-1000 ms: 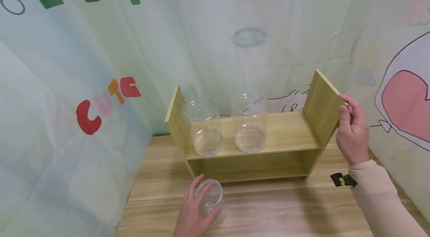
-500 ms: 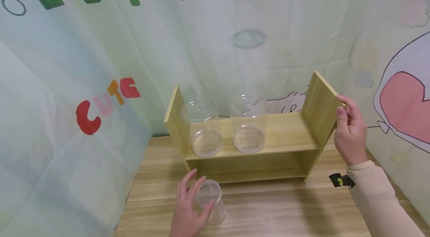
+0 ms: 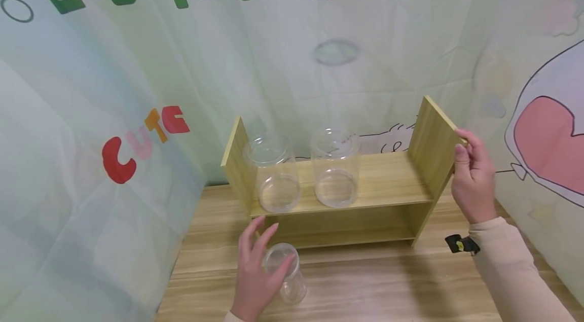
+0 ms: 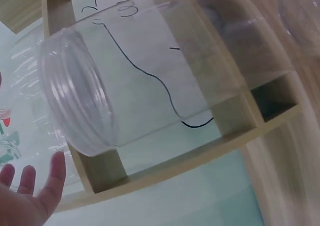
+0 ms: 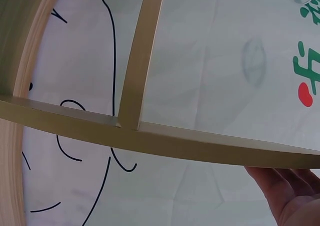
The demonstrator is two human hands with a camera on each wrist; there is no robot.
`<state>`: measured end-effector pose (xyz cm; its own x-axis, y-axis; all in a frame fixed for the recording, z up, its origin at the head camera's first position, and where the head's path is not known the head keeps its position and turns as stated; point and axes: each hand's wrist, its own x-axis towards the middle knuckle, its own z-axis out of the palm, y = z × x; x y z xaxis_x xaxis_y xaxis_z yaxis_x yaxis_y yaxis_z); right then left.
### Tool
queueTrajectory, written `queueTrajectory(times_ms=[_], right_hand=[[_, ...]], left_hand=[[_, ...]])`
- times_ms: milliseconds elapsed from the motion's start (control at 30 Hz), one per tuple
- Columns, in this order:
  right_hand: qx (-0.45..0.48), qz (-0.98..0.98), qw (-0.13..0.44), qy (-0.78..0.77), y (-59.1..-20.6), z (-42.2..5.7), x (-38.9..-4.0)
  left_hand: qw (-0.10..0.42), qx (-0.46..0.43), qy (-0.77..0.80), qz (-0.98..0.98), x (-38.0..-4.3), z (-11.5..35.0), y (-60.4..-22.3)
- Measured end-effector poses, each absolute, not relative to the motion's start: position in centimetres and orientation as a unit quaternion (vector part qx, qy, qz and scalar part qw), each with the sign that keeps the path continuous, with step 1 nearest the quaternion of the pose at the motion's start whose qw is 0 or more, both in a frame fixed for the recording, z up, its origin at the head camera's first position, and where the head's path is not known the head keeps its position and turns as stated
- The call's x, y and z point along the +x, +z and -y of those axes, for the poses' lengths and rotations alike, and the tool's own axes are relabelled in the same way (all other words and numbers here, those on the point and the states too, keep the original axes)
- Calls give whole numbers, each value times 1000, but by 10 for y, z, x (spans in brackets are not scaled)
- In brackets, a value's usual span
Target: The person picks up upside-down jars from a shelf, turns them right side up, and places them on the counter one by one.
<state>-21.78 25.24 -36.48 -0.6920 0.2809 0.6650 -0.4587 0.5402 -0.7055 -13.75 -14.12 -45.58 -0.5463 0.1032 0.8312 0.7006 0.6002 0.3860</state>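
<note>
A small clear jar [image 3: 293, 289] stands on the table before the wooden shelf. My left hand [image 3: 256, 274] hovers at its left with fingers spread; the thumb overlaps the jar's top in the head view. In the left wrist view, the fingers of the left hand [image 4: 32, 201] lie apart from the jar's ridged top [image 4: 80, 96]. My right hand [image 3: 476, 180] grips the front edge of the right side panel of the shelf [image 3: 431, 152], thumb on the near side. The right wrist view has the right hand [image 5: 292, 198] against the panel edge, its thumb hidden.
Two larger clear jars, a left one [image 3: 279, 180] and a right one [image 3: 336, 180], stand on the upper board. Below it lies an open lower compartment [image 3: 347, 225]. A printed curtain [image 3: 283, 88] hangs behind and beside the wood-grain table [image 3: 365, 291].
My left hand's fingers have spread and drawn away from the small jar, up and to the left. The jar stays about where it was, and the right hand keeps its grip.
</note>
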Motion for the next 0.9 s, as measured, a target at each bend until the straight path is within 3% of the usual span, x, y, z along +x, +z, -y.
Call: queueTrajectory(times_ms=[300, 700, 900], right_hand=[[56, 792, 382, 473, -355, -256, -219], [51, 794, 370, 480, -362, -253, -216], [62, 788, 374, 485, -365, -254, -218]], left_hand=[[389, -275, -411, 778, -153, 122, -431], [427, -292, -358, 777, -159, 101, -401], [415, -287, -350, 789, -162, 90, -387]])
